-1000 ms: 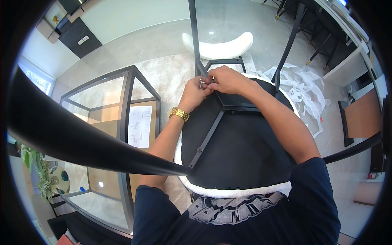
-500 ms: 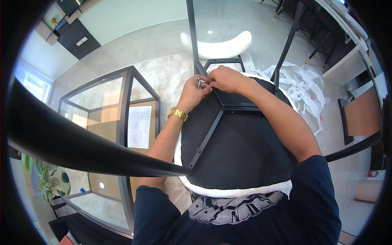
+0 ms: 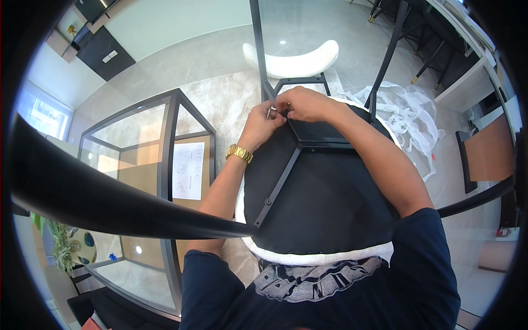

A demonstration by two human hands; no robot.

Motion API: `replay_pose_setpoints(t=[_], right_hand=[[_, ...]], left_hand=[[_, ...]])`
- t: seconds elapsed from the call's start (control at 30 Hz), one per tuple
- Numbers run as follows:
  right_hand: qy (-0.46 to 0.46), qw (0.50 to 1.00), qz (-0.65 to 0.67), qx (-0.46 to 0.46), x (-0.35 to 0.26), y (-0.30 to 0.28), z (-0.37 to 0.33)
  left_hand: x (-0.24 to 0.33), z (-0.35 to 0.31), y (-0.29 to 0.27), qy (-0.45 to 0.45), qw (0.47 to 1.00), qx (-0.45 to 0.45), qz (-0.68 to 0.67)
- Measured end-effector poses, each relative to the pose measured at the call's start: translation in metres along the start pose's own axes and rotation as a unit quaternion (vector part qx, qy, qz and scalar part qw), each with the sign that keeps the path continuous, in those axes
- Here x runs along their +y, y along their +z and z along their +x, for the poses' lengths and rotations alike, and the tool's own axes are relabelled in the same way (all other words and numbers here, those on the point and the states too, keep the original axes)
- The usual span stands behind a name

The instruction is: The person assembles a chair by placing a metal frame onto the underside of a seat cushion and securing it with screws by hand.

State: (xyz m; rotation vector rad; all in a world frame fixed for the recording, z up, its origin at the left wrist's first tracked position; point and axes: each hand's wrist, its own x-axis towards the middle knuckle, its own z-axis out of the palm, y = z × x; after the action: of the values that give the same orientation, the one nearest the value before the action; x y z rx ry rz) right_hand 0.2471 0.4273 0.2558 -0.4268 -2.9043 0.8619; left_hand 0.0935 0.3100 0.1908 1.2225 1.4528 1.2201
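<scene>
An upturned chair lies before me, with the black underside of its round seat [image 3: 330,198] facing up and a white padded rim around it. Black metal bars [image 3: 283,179] cross the underside, and black legs [image 3: 386,60] rise from it. At the seat's far left edge my left hand [image 3: 263,121], below a gold watch, is closed on a small silvery metal piece [image 3: 270,112]; its exact kind does not show. Touching those fingertips, my right hand [image 3: 302,103] is pinched beside the frame bar. Whatever lies between its fingers is hidden.
A curved white padded backrest [image 3: 294,61] extends beyond the seat. At left stands a dark-framed glass table [image 3: 173,121] with a paper sheet [image 3: 187,170] by it. White plastic wrapping [image 3: 410,124] covers floor at right, near dark stools [image 3: 440,52]. One chair leg [image 3: 126,192] crosses close at left.
My right hand has shifted slightly to the left, its fingers turning by the bar. The metal piece in my left hand has tilted a little. The chair stays put.
</scene>
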Motion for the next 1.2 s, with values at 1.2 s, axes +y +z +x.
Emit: replay_pose_setpoints(t=[1.2], right_hand=[[0.076,0.988,-0.136,0.013,-0.011,0.005,-0.003]], left_hand=[[-0.004,0.002,-0.001,-0.012,1.0,0.001,-0.008]])
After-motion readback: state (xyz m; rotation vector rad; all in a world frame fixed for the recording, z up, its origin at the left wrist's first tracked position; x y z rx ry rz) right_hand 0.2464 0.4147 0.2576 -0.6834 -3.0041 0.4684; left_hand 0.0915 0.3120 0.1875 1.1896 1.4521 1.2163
